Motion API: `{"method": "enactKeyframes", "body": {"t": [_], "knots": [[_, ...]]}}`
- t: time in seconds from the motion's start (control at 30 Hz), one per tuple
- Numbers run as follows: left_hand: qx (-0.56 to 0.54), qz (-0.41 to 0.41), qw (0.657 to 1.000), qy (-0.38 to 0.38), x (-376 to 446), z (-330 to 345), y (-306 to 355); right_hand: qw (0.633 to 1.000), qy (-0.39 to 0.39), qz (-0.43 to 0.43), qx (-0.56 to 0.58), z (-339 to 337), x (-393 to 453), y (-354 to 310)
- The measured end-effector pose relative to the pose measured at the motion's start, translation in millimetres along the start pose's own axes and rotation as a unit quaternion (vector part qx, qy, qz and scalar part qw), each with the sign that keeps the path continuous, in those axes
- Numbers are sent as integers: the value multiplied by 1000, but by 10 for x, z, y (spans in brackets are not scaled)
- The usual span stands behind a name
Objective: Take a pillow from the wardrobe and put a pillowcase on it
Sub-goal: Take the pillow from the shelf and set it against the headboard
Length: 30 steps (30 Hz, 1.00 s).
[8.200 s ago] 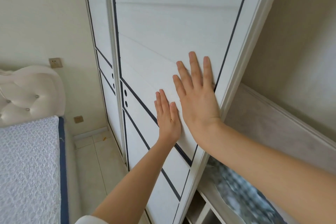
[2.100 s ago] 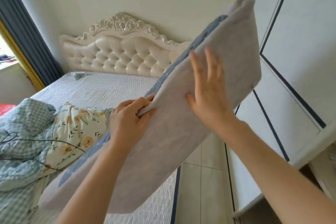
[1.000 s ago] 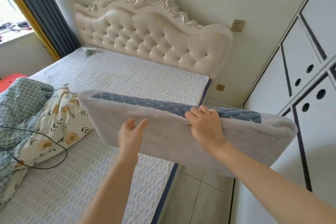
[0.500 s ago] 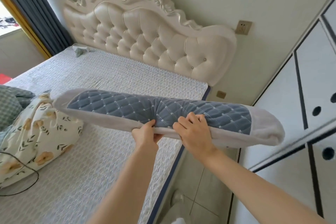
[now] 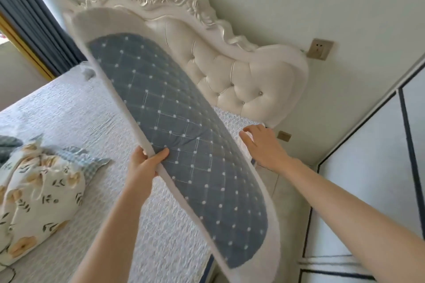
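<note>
A long flat pillow (image 5: 184, 131), quilted blue in the middle with a pale grey border, hangs tilted in the air over the bed, one end near the headboard and the other low at my right. My left hand (image 5: 142, 165) pinches its left edge, thumb on the blue face. My right hand (image 5: 264, 145) is at the pillow's right edge with fingers spread; whether it touches the border I cannot tell. A floral white pillowcase (image 5: 39, 193) with yellow flowers lies crumpled on the bed at the left. The white wardrobe (image 5: 377, 167) with dark trim stands at the right.
The bed (image 5: 69, 117) has a white textured cover and a cream tufted headboard (image 5: 241, 76). A checked blue quilt (image 5: 7, 145) sits at the far left edge. Dark curtains (image 5: 30, 18) hang at the upper left. A narrow strip of tiled floor (image 5: 271, 181) runs between bed and wardrobe.
The pillow has swung from lying level across my view to a steep tilt with its blue face towards me. My right hand has come off its front edge and moved to the right side.
</note>
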<state>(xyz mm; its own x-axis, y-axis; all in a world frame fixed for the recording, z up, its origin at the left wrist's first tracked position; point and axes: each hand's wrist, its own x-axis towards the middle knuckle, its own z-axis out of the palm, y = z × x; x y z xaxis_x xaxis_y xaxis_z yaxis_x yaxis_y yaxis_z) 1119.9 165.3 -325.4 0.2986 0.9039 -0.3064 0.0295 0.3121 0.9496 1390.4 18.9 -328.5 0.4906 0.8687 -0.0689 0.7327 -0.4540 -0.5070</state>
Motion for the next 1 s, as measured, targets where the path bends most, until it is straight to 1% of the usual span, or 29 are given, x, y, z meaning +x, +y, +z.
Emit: {"method": "enactKeyframes", "body": {"t": [0.1,0.17,0.23,0.3,0.4,0.43,0.47,0.5,0.53,0.57,0.63,0.7,0.8,0.87,1.0], "knots": [[2,70,996,-58,212,75,306,994,-47,63,72,-22,513,221],[-6,95,991,-91,328,201,481,985,-62,90,132,-86,877,350],[-4,105,988,-117,426,381,601,967,-77,116,214,-186,1229,482],[1,109,985,-133,489,582,680,946,-87,123,288,-273,1527,640],[5,94,986,-136,580,776,726,902,-113,151,389,-345,1828,889],[18,90,989,-117,617,821,711,891,-122,157,408,-361,1896,938],[51,91,992,-76,665,876,680,885,-127,156,419,-369,1958,970],[107,93,990,-13,719,949,643,886,-122,151,422,-366,2023,983],[168,96,980,53,769,1030,590,890,-106,148,419,-351,2085,980],[217,96,966,102,803,1108,530,896,-90,147,408,-328,2129,960],[241,108,956,127,838,1235,405,915,-62,127,377,-255,2165,898],[278,120,941,154,886,1262,297,933,-26,76,351,-171,2155,820],[328,84,919,199,983,1227,154,945,25,-8,325,-93,2186,645],[312,67,922,221,1090,1188,83,954,28,-41,295,-7,2257,517],[249,59,932,255,1382,1030,-34,967,49,-75,237,222,2518,287]]}}
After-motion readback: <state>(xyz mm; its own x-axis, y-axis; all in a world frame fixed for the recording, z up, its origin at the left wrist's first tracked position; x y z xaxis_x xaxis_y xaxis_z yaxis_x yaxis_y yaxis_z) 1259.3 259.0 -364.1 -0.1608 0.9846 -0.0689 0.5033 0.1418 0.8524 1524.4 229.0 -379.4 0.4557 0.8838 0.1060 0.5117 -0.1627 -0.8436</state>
